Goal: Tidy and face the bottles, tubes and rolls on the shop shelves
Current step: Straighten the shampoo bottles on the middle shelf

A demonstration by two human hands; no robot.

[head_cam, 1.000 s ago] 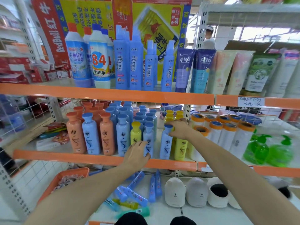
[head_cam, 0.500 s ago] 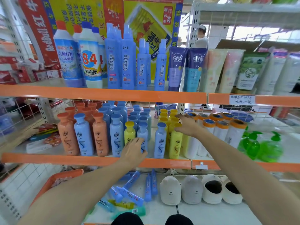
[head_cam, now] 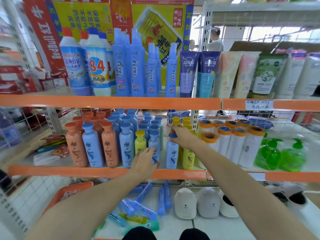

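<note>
Left grip point(head_cam: 145, 161) clasps small blue bottle point(head_cam: 154, 149); right grip point(head_cam: 181, 136) pinches taller bottle's cap point(head_cam: 172, 135).

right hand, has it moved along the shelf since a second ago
Yes. The right hand slid left, off the yellow bottle onto the cap of the blue bottle beside it.

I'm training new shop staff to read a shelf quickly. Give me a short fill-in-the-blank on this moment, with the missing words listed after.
1. The left hand holds a small bottle on the ____ shelf.
2. The right hand grips the cap of a ____ bottle.
3. The large "84" bottle stands on the ____ shelf.
4. The white rolls have ____ ends.

Missing words: middle; blue; top; orange
</note>
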